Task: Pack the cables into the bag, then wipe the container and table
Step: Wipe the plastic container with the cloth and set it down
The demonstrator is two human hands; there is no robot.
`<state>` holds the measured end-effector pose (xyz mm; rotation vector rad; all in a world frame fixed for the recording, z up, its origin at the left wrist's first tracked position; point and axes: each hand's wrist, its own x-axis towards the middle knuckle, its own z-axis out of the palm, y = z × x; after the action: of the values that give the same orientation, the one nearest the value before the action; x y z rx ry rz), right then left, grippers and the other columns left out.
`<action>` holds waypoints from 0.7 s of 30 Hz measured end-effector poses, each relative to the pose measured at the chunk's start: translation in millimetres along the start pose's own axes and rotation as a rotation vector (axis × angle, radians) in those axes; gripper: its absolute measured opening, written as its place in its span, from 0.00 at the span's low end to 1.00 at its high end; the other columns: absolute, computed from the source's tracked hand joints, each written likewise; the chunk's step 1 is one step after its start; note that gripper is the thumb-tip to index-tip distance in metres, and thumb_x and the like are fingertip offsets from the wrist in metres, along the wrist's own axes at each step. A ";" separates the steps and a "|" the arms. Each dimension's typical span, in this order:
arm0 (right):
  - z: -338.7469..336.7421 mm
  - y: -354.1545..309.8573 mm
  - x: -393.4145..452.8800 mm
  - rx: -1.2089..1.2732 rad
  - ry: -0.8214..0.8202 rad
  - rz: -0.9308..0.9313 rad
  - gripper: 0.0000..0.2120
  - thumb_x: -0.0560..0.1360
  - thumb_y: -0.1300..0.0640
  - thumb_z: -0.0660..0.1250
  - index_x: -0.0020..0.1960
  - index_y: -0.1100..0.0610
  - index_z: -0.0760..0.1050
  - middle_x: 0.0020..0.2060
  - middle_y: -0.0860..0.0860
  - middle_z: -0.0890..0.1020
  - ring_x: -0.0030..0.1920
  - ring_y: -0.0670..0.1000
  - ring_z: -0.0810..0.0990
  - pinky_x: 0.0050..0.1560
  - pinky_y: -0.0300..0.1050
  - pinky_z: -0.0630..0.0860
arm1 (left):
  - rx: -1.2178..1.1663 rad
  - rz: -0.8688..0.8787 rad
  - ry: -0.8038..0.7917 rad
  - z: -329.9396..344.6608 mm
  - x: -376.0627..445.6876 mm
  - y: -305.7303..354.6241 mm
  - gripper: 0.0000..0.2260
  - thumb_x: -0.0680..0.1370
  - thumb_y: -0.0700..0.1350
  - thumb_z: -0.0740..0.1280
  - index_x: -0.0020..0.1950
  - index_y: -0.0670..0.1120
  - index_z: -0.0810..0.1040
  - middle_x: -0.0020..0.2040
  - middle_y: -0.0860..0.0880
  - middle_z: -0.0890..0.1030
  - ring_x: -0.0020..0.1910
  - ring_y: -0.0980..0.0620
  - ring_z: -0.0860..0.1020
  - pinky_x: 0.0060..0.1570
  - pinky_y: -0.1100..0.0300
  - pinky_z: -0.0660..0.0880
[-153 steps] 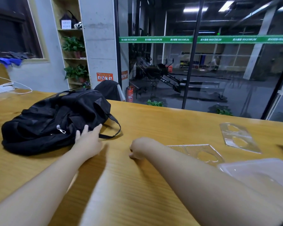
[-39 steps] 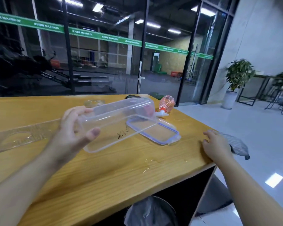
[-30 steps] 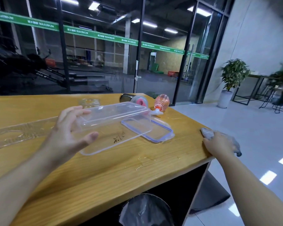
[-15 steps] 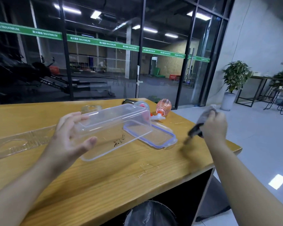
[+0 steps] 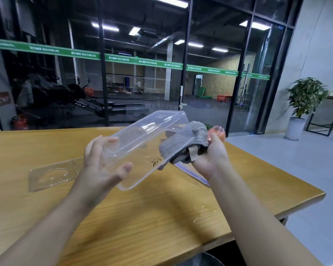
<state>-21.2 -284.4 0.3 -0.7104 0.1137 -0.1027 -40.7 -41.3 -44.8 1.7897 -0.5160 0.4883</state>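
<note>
Container (image 5: pixel 142 143) clear, empty, tilted above desk (image 5: pixel 161 214), open side toward person. Left hand (image 5: pixel 102 167) cups near end, fingers spread wide round wall. Right hand (image 5: pixel 210 158) fingers curled on grey cloth (image 5: pixel 183 146), cloth touching container rim. Bag, cables out of view. Judgement: wiping just starting; desk wipe outstanding.

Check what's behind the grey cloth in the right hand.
Behind the grey cloth held by the right hand, an orange ribbed object pokes out; its lower part is covered. A strip of the blue-rimmed lid shows below; the rest is hidden.
</note>
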 end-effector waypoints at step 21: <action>49.6 92.9 -26.2 -0.382 -0.323 0.016 0.17 0.82 0.50 0.55 0.63 0.59 0.71 0.53 0.58 0.82 0.43 0.58 0.81 0.34 0.46 0.75 | 0.100 -0.080 0.147 -11.1 8.8 -8.7 0.38 0.55 0.69 0.65 0.64 0.66 0.64 0.66 0.54 0.61 0.62 0.56 0.64 0.60 0.58 0.63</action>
<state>-35.1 -179.0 -21.5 -1.0979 -0.1756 0.0522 -29.3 -29.3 -43.7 1.8454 -0.3219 0.5938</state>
